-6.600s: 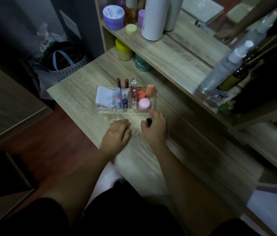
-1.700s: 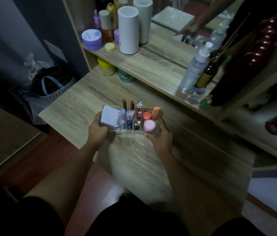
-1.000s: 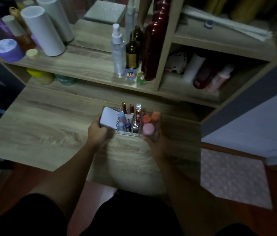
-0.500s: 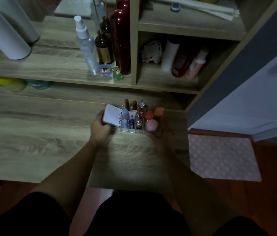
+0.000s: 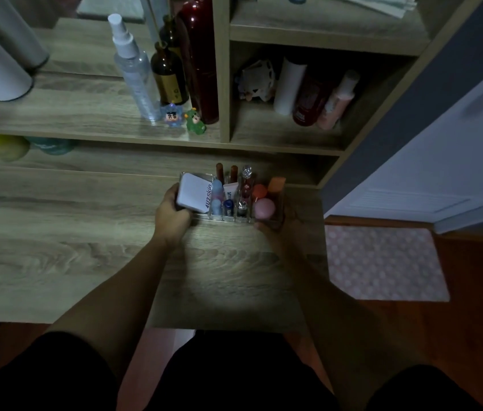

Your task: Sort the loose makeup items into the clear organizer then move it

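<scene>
The clear organizer (image 5: 279,217) is held near the right end of the wooden desk (image 5: 56,232), close to the shelf unit. It is filled with a white compact (image 5: 194,193), lipsticks (image 5: 219,172), small tubes, a pink sponge (image 5: 264,207) and an orange sponge (image 5: 275,184). My left hand (image 5: 172,216) grips its left end. My right hand (image 5: 272,231) grips its right front corner, partly in shadow. Whether the organizer rests on the desk or hangs just above it, I cannot tell.
The shelf behind holds a spray bottle (image 5: 134,69), a brown bottle (image 5: 169,72), a dark red bottle (image 5: 201,57) and two small figurines (image 5: 172,115). The right cubby (image 5: 287,129) holds several bottles. A pink dotted mat (image 5: 382,262) lies on the floor at right.
Both hands took hold of the organizer and carried it rightward along the desk to its right end. In the last half second it has hardly shifted.
</scene>
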`<state>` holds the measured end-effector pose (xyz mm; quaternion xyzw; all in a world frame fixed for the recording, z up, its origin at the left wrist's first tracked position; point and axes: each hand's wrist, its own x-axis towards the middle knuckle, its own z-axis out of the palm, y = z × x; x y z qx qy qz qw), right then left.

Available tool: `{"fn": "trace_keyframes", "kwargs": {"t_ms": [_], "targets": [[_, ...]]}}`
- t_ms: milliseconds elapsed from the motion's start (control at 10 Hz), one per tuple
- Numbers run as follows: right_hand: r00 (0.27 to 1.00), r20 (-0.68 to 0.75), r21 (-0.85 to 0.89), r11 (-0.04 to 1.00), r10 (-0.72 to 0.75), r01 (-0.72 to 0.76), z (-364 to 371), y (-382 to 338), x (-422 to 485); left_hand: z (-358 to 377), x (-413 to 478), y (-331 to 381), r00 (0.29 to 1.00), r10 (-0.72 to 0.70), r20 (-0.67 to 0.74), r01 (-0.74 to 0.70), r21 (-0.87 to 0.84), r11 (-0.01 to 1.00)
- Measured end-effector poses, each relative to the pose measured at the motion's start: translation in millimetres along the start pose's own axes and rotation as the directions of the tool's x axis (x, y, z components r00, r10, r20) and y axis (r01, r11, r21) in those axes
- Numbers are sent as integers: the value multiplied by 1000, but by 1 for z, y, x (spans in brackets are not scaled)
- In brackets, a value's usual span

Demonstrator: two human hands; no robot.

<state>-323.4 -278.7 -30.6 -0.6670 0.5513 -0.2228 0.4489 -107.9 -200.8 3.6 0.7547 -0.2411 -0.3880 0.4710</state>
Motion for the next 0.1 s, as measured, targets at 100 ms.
{"fn": "trace_keyframes", "kwargs": {"t_ms": [100], "targets": [[1000, -11, 67, 997, -29, 30, -1, 2, 0, 0, 1, 0, 1000, -1, 2, 1, 15, 1000]]}}
